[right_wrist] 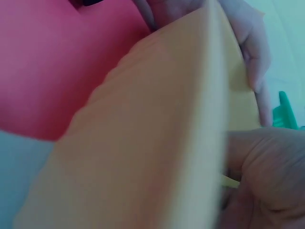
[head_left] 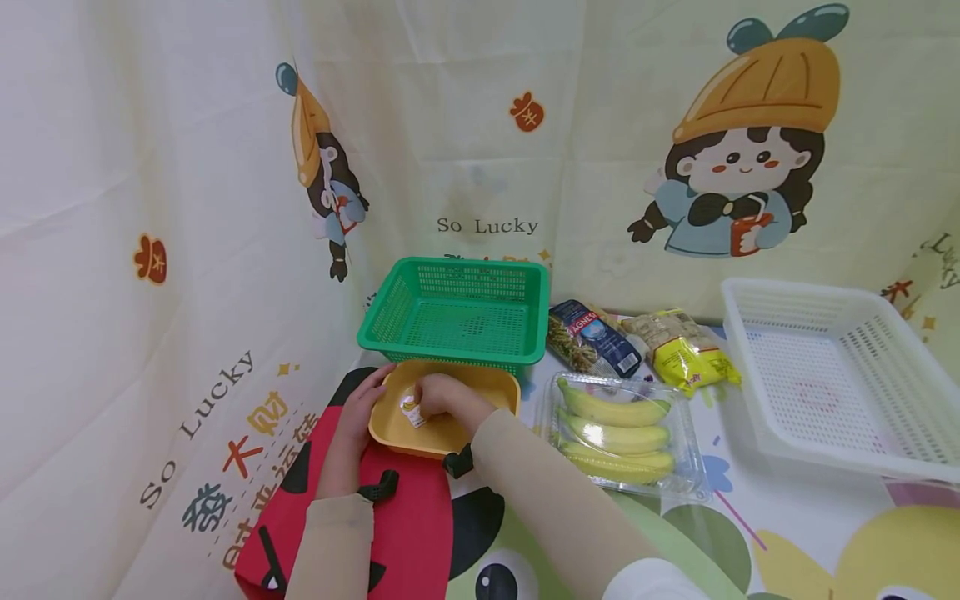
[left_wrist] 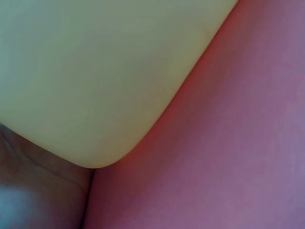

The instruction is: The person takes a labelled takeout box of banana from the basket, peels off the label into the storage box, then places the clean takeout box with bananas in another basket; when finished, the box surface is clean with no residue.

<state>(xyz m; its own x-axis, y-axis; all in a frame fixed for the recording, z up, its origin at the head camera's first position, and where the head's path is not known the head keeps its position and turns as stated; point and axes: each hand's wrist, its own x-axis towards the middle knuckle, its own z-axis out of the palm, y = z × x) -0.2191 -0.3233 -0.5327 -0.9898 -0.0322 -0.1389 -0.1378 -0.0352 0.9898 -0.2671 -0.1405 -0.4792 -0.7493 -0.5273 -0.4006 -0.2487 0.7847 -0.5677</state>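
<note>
the shallow yellow plastic tray (head_left: 480, 385) looks smooth and matt. the green plastic mesh basket (head_left: 457, 317) and white plastic mesh basket (head_left: 840, 375) are perforated, slightly shiny. the clear plastic clamshell box (head_left: 686, 450) of bananas is glossy. the printed cloth covering the surface (head_left: 787, 533) looks soft, matt and creased.

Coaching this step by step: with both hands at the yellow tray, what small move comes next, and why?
Probably peel the white sticker up: the right hand already fingers it inside the yellow tray, and the left hand grips the rim, steadying it.
</note>
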